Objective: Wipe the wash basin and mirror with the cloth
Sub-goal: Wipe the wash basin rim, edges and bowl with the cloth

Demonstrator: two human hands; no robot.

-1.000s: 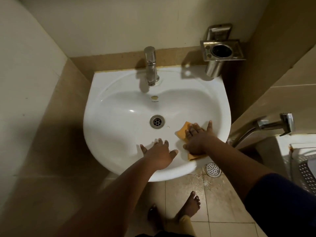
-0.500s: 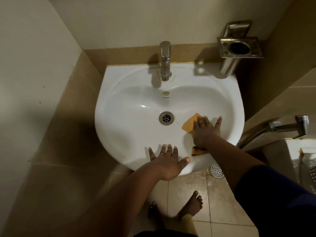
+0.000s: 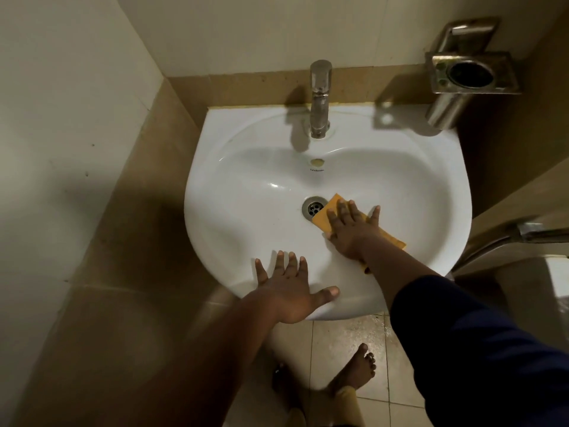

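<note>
My right hand [image 3: 349, 229] lies flat on a folded orange-yellow cloth [image 3: 323, 214] inside the white ceramic wash basin [image 3: 252, 192], fingers straight and spread, pressing the cloth against the bowl's inner slope. The cloth's far corner touches the round steel drain [image 3: 314, 208] at the bowl's centre; its near end runs under my wrist toward the basin's front-right rim. My right forearm wears a dark blue sleeve [image 3: 480, 349].

My left hand [image 3: 291, 289] rests palm-down on the basin's front rim, fingers extended and splayed, thumb pointing right along the edge. It grasps nothing.

A chrome pillar tap [image 3: 320, 100] stands upright at the middle of the basin's back edge, with a small oval overflow opening [image 3: 317, 162] below it on the bowl's rear wall. A square steel wall-mounted holder [image 3: 471, 73] projects above the basin's back-right corner. A chrome spray handle [image 3: 520, 234] shows beyond the right rim. My bare feet [image 3: 354, 372] stand on beige floor tiles [image 3: 345, 337] below the front rim.
</note>
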